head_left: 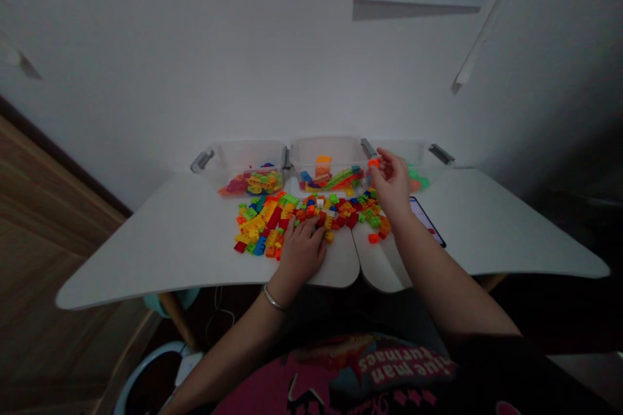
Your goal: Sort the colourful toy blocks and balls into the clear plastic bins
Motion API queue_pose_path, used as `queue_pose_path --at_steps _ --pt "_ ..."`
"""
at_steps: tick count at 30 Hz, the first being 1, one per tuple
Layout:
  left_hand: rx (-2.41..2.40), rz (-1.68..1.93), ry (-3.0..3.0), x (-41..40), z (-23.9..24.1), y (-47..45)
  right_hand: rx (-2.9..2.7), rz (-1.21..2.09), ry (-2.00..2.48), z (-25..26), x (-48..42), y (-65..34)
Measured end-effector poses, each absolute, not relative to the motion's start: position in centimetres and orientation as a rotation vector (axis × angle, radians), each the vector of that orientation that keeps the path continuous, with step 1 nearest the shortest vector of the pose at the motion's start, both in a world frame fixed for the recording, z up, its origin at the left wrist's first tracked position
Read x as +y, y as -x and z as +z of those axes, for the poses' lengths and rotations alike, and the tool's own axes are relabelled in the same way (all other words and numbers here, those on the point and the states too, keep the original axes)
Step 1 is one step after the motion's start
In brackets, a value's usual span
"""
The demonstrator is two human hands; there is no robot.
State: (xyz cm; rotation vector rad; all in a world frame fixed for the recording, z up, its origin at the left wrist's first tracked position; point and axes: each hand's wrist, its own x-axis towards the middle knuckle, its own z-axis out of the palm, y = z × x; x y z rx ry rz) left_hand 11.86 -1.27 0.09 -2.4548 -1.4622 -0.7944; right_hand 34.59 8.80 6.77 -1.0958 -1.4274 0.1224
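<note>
A heap of colourful toy bricks [257, 225] lies on the white table, in red, yellow, green, blue and orange. My left hand [302, 248] rests palm down at the near side of the heap, its fingers spread and touching bricks; their tips are partly lost among them. Raised above the heap's right end, my right hand [393, 187] pinches an orange brick [373, 163] between thumb and fingers. It is in front of the gap between the middle clear bin [311, 146] and the right clear bin [402, 148], partly covering the right one.
A left clear bin [233, 150] holds yellow, red and blue pieces. Inside the middle bin are long strips and an orange block [323, 165]. A phone [428, 223] lies beside my right forearm. Two white tabletops [146, 243] meet at a seam; a wall stands behind.
</note>
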Motion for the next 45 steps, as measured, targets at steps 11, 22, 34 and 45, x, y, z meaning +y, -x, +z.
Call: queue_pose_path --at_steps 11,22,34,45 --pt "-1.461 -0.782 2.452 -1.2 0.1 -11.7 -1.820 -0.078 1.301 8.5 13.6 -29.9" --pt "-1.450 -0.775 2.459 -1.2 0.0 -11.8 -2.117 -0.293 1.415 8.3 12.4 -29.6" --pt "-1.461 -0.777 2.458 -1.2 0.2 -11.9 -2.072 -0.111 1.126 7.9 11.8 -32.8" --pt "-1.472 -0.770 2.471 -1.4 0.3 -11.9 -2.089 -0.301 1.279 5.4 4.6 -34.7"
